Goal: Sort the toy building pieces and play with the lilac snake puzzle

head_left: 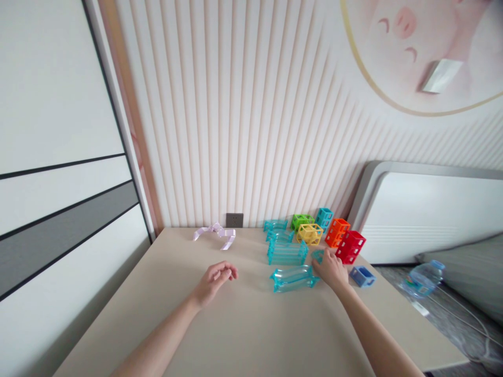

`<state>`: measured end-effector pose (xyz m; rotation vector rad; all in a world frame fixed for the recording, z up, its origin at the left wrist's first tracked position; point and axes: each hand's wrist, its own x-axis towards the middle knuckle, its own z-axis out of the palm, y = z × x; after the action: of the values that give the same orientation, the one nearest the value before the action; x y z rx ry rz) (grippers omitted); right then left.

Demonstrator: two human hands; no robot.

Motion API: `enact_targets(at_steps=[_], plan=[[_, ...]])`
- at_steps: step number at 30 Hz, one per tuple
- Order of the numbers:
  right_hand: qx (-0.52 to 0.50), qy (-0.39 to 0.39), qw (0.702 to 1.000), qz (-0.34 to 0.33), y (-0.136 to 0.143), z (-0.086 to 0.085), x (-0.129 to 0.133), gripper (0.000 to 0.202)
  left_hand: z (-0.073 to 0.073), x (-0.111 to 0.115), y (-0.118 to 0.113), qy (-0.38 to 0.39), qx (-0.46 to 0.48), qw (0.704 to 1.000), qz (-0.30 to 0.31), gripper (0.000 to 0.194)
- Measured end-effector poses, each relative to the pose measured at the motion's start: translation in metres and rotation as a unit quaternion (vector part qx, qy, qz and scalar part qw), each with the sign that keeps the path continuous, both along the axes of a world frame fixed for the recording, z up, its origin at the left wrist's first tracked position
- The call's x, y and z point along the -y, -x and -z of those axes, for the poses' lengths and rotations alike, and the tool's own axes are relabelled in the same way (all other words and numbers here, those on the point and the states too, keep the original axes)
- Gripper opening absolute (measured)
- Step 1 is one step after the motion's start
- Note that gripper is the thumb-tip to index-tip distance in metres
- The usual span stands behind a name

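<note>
My left hand (215, 283) hovers or rests over the left-middle of the table, fingers loosely bent with nothing in them. On the right, my right hand (332, 269) has its fingers closed on a small translucent teal toy piece (317, 255), mostly hidden by the fingers. Just left of that hand lies a pair of translucent teal curved toy pieces (294, 278). Behind them is a block of teal ribbed pieces (287, 252), with more teal curved pieces (280, 235) toward the wall. A blue open-frame block (362, 276) sits to the right of my right hand.
Stacked frame blocks stand at the back right: red (351, 246), orange (337, 232), blue (324, 219), yellow (309, 234) and green (301, 221). A lilac ribbon-like piece (215, 233) lies at the back left of the table (251, 330). A plastic bottle (423, 278) is beyond the right edge.
</note>
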<state>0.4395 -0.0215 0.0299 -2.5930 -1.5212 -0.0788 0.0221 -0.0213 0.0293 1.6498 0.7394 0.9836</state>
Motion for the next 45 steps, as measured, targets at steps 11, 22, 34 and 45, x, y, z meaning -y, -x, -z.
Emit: enact_targets(at_steps=[11, 22, 34, 45], plan=[[-0.013, -0.061, 0.998, 0.019, 0.018, -0.05, 0.017, 0.077, 0.008, -0.014, 0.004, -0.138, -0.08, 0.972, -0.175, 0.02], [-0.067, -0.138, 0.907, -0.391, 0.218, -0.082, -0.016, 0.045, 0.016, -0.022, 0.005, -0.116, -0.077, 0.967, -0.213, 0.022], [-0.085, -0.043, 0.921, -0.377, 0.284, -0.052, -0.091, 0.017, 0.023, -0.04, 0.013, 0.065, 0.086, 0.95, -0.293, 0.052], [-0.051, -0.277, 0.805, -0.521, 0.242, -0.038, -0.006, 0.035, 0.007, -0.024, 0.005, 0.146, 0.263, 0.929, -0.214, 0.057]])
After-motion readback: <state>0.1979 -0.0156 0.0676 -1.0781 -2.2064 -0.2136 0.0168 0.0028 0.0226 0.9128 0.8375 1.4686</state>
